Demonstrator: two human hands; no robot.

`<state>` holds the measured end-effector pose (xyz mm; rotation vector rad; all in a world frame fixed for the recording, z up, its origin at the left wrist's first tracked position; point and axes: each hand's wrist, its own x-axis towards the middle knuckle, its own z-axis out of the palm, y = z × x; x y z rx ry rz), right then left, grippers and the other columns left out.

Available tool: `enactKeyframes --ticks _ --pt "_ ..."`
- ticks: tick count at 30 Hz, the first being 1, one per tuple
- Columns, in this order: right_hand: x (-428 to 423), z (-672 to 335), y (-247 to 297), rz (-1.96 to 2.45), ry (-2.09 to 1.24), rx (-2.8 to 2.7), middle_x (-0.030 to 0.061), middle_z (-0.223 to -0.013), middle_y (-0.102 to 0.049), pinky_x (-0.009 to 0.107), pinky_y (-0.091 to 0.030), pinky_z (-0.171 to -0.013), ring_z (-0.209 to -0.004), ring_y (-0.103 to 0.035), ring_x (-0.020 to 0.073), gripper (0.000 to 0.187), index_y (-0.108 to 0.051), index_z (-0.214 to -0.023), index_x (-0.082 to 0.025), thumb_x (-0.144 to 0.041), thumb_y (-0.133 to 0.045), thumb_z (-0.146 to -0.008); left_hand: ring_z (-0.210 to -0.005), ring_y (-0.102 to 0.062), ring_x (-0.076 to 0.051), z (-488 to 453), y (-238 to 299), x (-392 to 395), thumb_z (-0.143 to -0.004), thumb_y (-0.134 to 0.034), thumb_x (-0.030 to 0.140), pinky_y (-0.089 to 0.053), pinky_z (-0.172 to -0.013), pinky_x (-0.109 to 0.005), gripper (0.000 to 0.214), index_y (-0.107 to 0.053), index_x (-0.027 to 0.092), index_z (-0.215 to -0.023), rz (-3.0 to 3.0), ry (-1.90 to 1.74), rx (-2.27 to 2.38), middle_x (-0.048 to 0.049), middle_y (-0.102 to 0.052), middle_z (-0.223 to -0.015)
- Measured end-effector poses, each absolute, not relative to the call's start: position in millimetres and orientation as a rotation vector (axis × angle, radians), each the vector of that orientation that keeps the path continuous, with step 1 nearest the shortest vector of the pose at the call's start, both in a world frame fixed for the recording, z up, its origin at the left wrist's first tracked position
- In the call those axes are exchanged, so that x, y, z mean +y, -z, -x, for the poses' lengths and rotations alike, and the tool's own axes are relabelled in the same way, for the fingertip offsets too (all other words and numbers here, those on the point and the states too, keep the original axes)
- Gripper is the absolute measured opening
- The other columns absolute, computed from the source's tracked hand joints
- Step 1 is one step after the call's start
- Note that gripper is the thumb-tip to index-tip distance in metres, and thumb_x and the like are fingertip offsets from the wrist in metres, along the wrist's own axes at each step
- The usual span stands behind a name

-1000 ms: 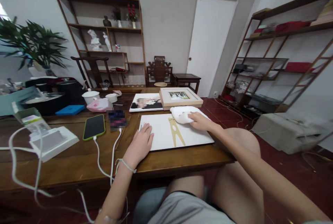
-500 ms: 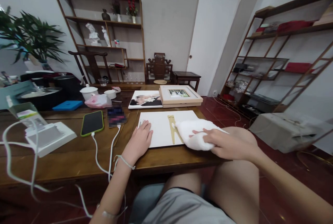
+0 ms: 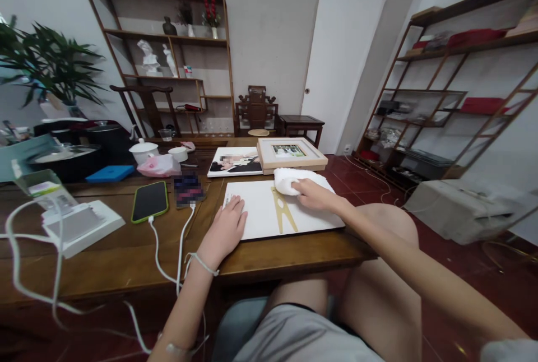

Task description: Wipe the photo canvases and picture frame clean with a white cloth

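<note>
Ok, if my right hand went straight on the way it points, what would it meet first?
Most likely the wooden picture frame, lying just beyond the white cloth in the right hand, though depth is hard to judge.

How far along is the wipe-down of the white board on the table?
Done: hard to judge; the white board looks evenly clean, no marks visible. In hand: the right hand presses a white cloth on the board's far edge, above the gold stand, while the left hand lies flat on its left edge. Left: possibly the bare middle and near side; neither hand touches the framed picture behind.
</note>
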<state>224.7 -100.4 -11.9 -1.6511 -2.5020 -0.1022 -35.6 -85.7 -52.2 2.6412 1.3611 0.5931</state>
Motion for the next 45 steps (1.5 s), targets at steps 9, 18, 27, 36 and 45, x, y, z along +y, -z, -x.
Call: enactKeyframes --ticks 9,18,27,36,45 --pt "-147 -202 25 1.488 0.03 -2.506 0.0152 -0.138 -0.041 0.053 -0.023 -0.105 -0.134 -0.023 0.028 0.032 -0.055 -0.086 -0.015 0.003 -0.038 -0.065 -0.133 -0.032 -0.025 35 52 -86 -0.091 -0.032 0.021 -0.03 -0.105 -0.045 0.037 -0.048 0.011 -0.123 -2.643 -0.575 1.383 -0.0161 -0.043 -0.139" --pt "-211 -184 18 1.212 -0.075 -2.658 0.0091 -0.144 -0.033 0.055 -0.014 -0.109 -0.137 -0.015 0.026 0.031 -0.057 -0.075 -0.018 0.001 -0.042 -0.056 -0.132 -0.033 -0.026 35 57 -83 -0.09 -0.033 0.021 -0.031 -0.105 -0.045 0.037 -0.049 0.011 -0.121 -2.639 -0.652 1.353 -0.0169 -0.044 -0.138" --pt "-101 -200 19 1.285 -0.053 -2.584 0.0138 -0.135 -0.045 0.053 -0.017 -0.108 -0.135 -0.021 0.0232 0.035 -0.055 -0.091 -0.016 0.002 -0.039 -0.065 -0.132 -0.034 -0.026 36 55 -84 -0.09 -0.033 0.021 -0.03 -0.105 -0.045 0.037 -0.049 0.009 -0.122 -2.626 -0.629 1.362 -0.018 -0.044 -0.137" --pt "-104 -185 21 1.354 -0.054 -2.565 0.0137 -0.135 -0.045 0.058 -0.02 -0.104 -0.134 -0.022 0.0276 0.032 -0.056 -0.089 -0.017 -0.001 -0.04 -0.066 -0.132 -0.035 -0.024 36 56 -84 -0.09 -0.033 0.022 -0.031 -0.105 -0.042 0.036 -0.049 0.013 -0.122 -2.642 -0.633 1.385 -0.0147 -0.045 -0.137" --pt "-202 -153 10 1.359 -0.031 -2.65 0.0089 -0.138 -0.043 0.057 -0.017 -0.105 -0.133 -0.023 0.0317 0.03 -0.061 -0.088 -0.018 -0.007 -0.047 -0.064 -0.132 -0.033 -0.026 35 55 -85 -0.091 -0.032 0.021 -0.029 -0.106 -0.045 0.039 -0.048 0.007 -0.123 -2.629 -0.602 1.371 -0.0177 -0.044 -0.137"
